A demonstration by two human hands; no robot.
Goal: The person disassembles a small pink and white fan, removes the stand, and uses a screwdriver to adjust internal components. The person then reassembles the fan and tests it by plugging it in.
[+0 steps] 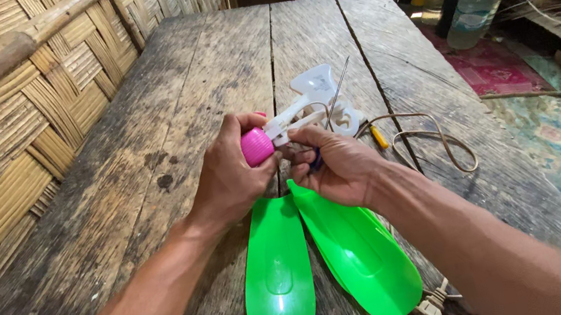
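Note:
My left hand [228, 174] grips a small fan's pink motor cap [256, 146], joined to a white plastic body [312, 98] that lies on the wooden table [145, 174]. Just to the right, my right hand [336, 167] pinches a small dark part against the white body, next to the pink cap. Two bright green fan blades [318, 262] stick out toward me from under both hands and reach past the table's near edge. A thin metal rod [338, 93] leans across the white body.
A tan cord [439, 141] loops on the table to the right, with a small yellow-handled tool [378, 137] beside it. A woven bamboo wall [4, 114] runs along the left. Plastic bottles [470, 12] and a yellow jug stand on the floor at the far right.

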